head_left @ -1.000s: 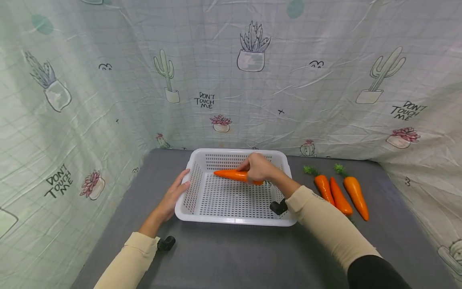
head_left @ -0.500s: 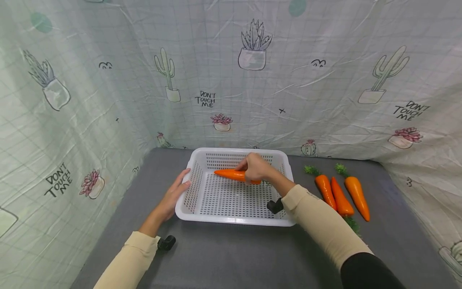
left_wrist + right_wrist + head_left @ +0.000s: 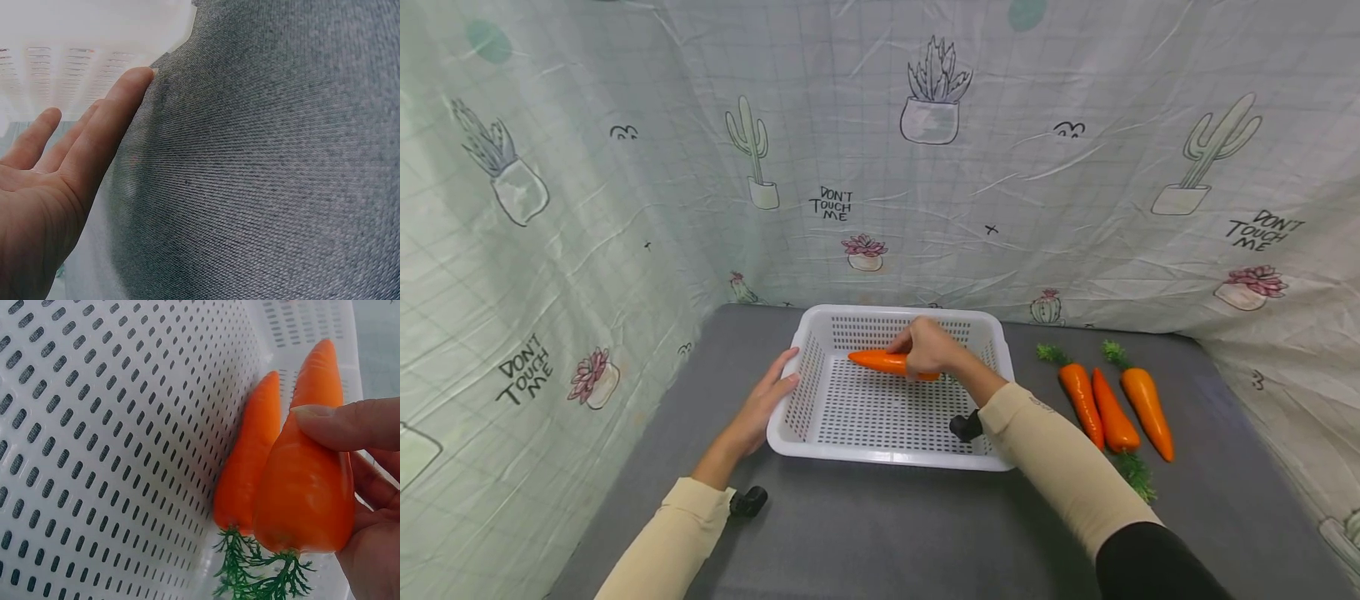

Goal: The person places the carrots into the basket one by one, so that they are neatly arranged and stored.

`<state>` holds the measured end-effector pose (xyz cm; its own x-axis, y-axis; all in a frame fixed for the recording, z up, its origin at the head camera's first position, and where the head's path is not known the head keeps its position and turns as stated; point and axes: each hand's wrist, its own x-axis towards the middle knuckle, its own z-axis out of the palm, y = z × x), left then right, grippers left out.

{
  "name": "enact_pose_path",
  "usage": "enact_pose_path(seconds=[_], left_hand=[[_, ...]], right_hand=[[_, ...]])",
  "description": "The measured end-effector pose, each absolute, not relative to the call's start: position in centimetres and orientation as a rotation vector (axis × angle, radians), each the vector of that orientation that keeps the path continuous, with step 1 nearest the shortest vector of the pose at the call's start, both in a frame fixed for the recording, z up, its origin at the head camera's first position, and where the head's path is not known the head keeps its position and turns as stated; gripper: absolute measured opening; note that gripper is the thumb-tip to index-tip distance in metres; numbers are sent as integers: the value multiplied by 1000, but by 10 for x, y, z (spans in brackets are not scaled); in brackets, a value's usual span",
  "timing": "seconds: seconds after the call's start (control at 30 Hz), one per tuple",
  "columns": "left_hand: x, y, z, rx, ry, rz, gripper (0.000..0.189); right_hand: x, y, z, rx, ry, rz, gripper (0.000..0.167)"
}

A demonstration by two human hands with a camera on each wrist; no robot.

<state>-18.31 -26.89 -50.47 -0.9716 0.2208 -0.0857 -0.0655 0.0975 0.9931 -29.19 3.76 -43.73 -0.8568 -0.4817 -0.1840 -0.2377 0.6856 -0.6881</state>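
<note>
My right hand (image 3: pixel 925 346) grips an orange carrot with green leaves (image 3: pixel 304 494) inside a white perforated basket (image 3: pixel 891 457), thumb across its upper side. A second carrot (image 3: pixel 250 456) lies on the basket floor right beside the held one; both point the same way, their leafy ends overlapping in the right wrist view. At the basket's left side rests my left hand (image 3: pixel 760 408), its extended fingers (image 3: pixel 103 134) along the outer wall and its thumb near the rim. In the head view my right hand covers the thick end of the carrots.
To the right of the basket, three more carrots (image 3: pixel 1146 408) lie on the grey tabletop (image 3: pixel 865 525), leaves at various ends. A patterned curtain (image 3: pixel 880 167) hangs close behind the table and along both sides. A small black camera sits at each wrist.
My right hand and forearm have shifted slightly left within the basket, uncovering green leaves near the carrots on the table. The left hand keeps its place on the basket.
</note>
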Motion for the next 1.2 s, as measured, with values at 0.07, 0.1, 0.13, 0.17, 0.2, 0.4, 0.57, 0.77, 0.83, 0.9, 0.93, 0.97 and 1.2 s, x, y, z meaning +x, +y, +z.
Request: enact_pose_path(seconds=[0.07, 0.1, 0.13, 0.17, 0.2, 0.4, 0.57, 0.77, 0.83, 0.9, 0.93, 0.97, 1.2], left_hand=[[-183, -269, -505, 158, 2163, 1966, 59], [-184, -269, -505, 157, 2165, 1965, 59], [-184, -269, -505, 157, 2165, 1967, 59], [-184, -269, -506, 160, 2166, 1966, 59], [-184, -269, -506, 163, 2163, 1968, 59], [-183, -269, -505, 170, 2148, 1983, 59], [-183, -270, -505, 164, 2170, 1967, 59], [-184, -271, -506, 163, 2162, 1976, 60], [-184, -271, -506, 162, 2158, 1978, 60], [-184, -270, -506, 171, 2155, 1977, 60], [-184, -270, -505, 174, 2154, 1978, 61], [-183, -270, -505, 176, 2152, 1978, 61], [-183, -271, -507, 175, 2162, 1970, 61]], right_hand=[[-293, 37, -439, -575, 2553, -968, 56], [-294, 36, -440, -583, 2555, -965, 56], [-294, 36, -441, -591, 2558, -961, 55], [-295, 36, -442, -601, 2559, -957, 55], [-295, 36, -443, -609, 2560, -952, 55], [-297, 33, -448, -637, 2560, -944, 54], [-297, 30, -449, -645, 2559, -954, 54], [-295, 25, -449, -682, 2576, -919, 54], [-295, 24, -449, -688, 2580, -904, 54], [-296, 23, -450, -684, 2580, -900, 54], [-296, 22, -450, -682, 2579, -901, 55], [-296, 22, -451, -682, 2579, -902, 55], [-299, 18, -456, -697, 2582, -883, 53]])
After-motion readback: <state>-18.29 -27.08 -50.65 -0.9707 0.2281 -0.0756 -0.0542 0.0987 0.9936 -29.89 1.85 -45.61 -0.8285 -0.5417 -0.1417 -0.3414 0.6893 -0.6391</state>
